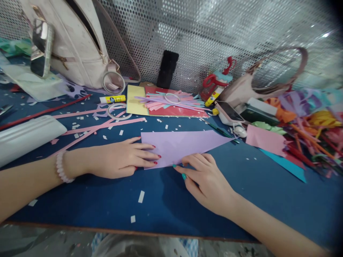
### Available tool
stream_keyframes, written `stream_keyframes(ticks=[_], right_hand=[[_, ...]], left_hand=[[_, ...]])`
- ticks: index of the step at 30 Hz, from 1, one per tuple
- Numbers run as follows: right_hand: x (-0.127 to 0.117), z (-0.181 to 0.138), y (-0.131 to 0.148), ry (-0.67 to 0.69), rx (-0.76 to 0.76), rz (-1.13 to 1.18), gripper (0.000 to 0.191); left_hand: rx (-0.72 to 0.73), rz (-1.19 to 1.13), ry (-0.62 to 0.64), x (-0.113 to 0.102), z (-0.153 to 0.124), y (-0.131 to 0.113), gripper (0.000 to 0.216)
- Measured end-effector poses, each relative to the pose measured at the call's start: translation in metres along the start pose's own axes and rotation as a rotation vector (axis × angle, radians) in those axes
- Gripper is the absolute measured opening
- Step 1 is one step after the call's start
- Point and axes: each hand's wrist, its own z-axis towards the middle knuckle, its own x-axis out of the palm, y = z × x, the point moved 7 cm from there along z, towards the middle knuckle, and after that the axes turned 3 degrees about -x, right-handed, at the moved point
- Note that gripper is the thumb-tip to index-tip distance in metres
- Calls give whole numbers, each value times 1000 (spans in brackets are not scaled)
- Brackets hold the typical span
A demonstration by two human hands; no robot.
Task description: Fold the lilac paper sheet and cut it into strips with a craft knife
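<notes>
A lilac paper folded into a triangle (182, 144) lies on the blue table (166, 200). My left hand (120, 159) lies flat with its fingers stretched out, pressing the paper's left corner. My right hand (205, 178) rests at the paper's near edge, its fingertips pressing along the fold. Neither hand grips anything.
Pink paper strips (93, 125), a glue stick (112, 99), a tape ring (118, 110) and a red-yellow card stack (166, 105) lie behind. A beige bag (77, 46) stands back left. Phone (229, 112), scissors (219, 130), pink sheet (265, 141) and coloured paper scraps (311, 125) crowd the right.
</notes>
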Motion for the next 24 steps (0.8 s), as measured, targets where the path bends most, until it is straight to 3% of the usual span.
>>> stream_keyframes(ticks=[24], right_hand=[[-7,-30,-32,-57,131,-71,34]], left_hand=[[21,5,-5,2,-3,2,52]])
